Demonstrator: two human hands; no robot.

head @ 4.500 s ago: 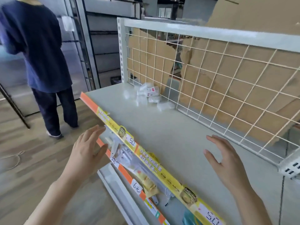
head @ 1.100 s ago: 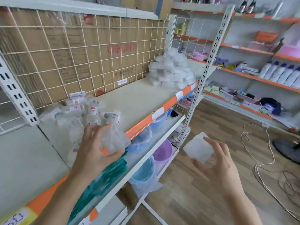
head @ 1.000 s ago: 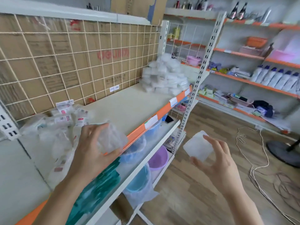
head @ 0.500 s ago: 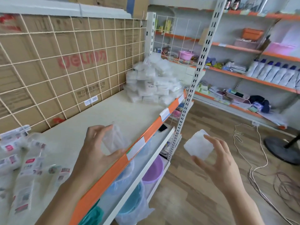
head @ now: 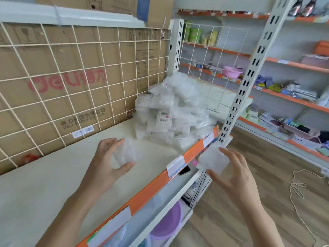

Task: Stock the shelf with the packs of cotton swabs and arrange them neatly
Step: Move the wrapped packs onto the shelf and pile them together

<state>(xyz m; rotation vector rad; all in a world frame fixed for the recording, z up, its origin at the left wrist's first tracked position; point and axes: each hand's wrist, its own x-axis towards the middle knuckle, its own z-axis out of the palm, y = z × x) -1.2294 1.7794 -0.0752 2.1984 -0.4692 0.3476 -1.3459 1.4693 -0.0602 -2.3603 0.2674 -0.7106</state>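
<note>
Clear swab-pack heap point(head: 170, 113) on shelf point(head: 53, 184), left pack point(head: 126, 152), right pack point(head: 213, 161) both held

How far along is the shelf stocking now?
Done: a heap of clear plastic swab packs lies on the cream shelf, untidy. In hand: the left hand holds one clear pack, the right hand a white square pack. Left: placing both and straightening the heap.

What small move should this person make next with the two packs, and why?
Probably lower the left hand and set the left pack on the bare shelf beside the pile. That pack hangs over the shelf, close to the pile, while the right hand holds the right pack out past the orange edge strip.
</note>
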